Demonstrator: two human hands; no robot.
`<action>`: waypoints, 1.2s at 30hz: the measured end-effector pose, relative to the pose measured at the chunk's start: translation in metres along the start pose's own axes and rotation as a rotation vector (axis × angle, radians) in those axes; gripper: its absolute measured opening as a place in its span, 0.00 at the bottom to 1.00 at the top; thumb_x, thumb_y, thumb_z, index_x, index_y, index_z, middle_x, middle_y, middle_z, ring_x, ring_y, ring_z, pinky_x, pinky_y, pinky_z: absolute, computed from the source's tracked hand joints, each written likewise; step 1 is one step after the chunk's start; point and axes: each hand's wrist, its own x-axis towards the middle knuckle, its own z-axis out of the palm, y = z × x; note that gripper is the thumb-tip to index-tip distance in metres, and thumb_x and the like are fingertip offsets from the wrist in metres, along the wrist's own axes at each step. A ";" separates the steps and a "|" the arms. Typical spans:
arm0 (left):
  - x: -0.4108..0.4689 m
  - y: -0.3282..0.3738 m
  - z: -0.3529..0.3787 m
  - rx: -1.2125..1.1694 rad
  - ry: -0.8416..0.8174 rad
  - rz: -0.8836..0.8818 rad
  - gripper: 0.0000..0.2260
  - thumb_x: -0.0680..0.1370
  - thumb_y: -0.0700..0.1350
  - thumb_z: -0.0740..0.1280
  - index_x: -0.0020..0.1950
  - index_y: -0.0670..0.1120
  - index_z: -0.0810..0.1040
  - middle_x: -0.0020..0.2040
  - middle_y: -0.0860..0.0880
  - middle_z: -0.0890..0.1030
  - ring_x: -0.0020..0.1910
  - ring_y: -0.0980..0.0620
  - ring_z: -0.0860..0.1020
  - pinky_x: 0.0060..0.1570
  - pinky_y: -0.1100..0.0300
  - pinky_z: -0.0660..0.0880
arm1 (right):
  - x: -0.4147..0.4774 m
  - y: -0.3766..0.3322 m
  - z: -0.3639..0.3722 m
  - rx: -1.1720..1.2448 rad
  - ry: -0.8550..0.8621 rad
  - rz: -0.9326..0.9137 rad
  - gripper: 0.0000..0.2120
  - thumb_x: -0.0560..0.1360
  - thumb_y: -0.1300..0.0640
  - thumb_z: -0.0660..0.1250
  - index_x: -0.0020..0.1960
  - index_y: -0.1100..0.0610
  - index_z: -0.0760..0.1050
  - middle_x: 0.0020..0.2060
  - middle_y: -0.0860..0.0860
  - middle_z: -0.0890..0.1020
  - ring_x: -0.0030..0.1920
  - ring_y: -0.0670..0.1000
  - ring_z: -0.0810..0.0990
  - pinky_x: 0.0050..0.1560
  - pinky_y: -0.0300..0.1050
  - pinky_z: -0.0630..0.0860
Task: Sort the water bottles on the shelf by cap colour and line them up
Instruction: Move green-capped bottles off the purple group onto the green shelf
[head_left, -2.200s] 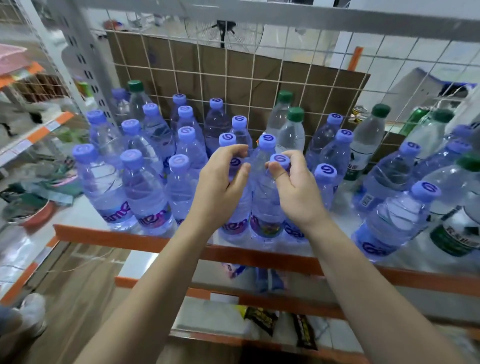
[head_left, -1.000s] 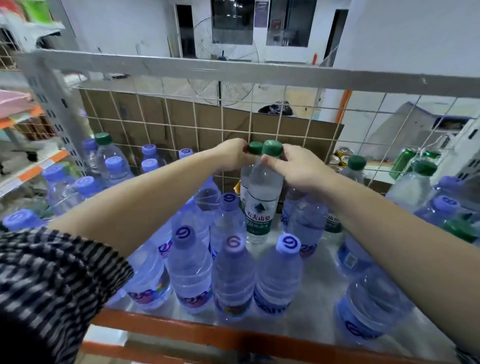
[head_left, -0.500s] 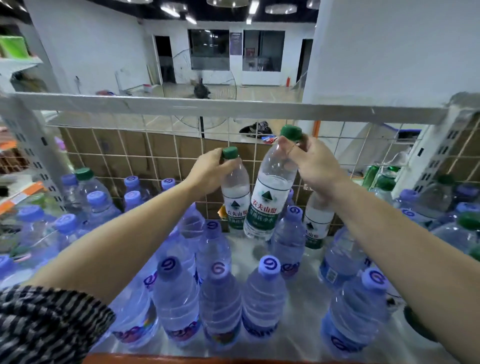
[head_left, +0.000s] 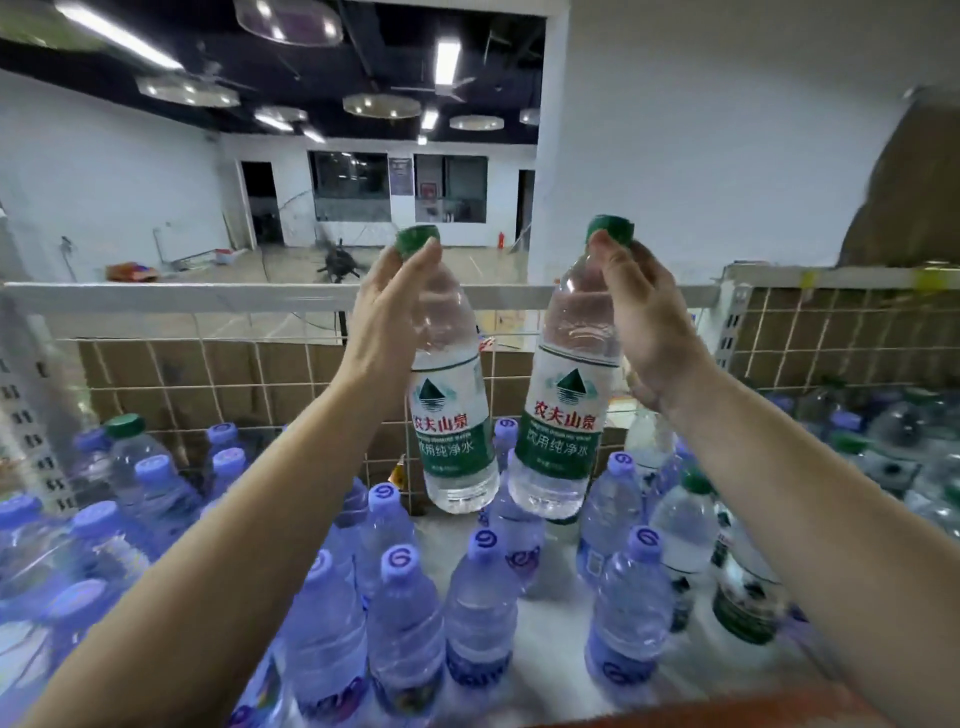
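left hand (head_left: 384, 317) fingers grip green-cap bottle (head_left: 453, 415) | right hand (head_left: 649, 322) fingers grip second bottle (head_left: 566, 415) | above purple-cap bottles (head_left: 405, 603)

The left hand (head_left: 387, 317) grips the left bottle (head_left: 452, 415) at its neck, just under the green cap. The right hand (head_left: 644, 322) holds the right bottle (head_left: 566, 415), also green-capped, the same way. Both bottles hang side by side between the hands, tilted, their bases close together and clear of the shelf (head_left: 550, 597). Below the hands and forearms, purple-capped bottles (head_left: 405, 623) stand crowded on the shelf. Outside the right forearm stand a few green-capped bottles (head_left: 685, 519). Beyond the hands a wire grid (head_left: 234, 374) backs the shelf under a white rail (head_left: 182, 297).
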 end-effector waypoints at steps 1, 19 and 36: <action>-0.006 0.002 0.007 -0.021 -0.020 -0.005 0.09 0.78 0.52 0.64 0.47 0.47 0.73 0.44 0.43 0.77 0.37 0.46 0.79 0.38 0.51 0.76 | -0.008 -0.004 -0.006 -0.017 -0.007 0.004 0.13 0.83 0.49 0.55 0.52 0.59 0.69 0.39 0.52 0.79 0.33 0.44 0.83 0.32 0.39 0.79; -0.161 -0.025 0.280 -0.193 -0.287 -0.270 0.11 0.72 0.52 0.66 0.42 0.44 0.74 0.31 0.49 0.81 0.28 0.52 0.79 0.28 0.65 0.73 | -0.165 0.008 -0.253 -0.045 0.120 0.202 0.17 0.79 0.48 0.62 0.47 0.62 0.77 0.36 0.56 0.83 0.37 0.56 0.82 0.45 0.55 0.80; -0.145 -0.074 0.538 -0.232 -0.385 -0.287 0.10 0.78 0.52 0.65 0.42 0.46 0.75 0.33 0.48 0.80 0.32 0.50 0.79 0.34 0.60 0.76 | -0.181 0.024 -0.512 -0.159 0.267 0.268 0.23 0.75 0.41 0.62 0.48 0.62 0.75 0.37 0.55 0.83 0.38 0.57 0.82 0.47 0.57 0.80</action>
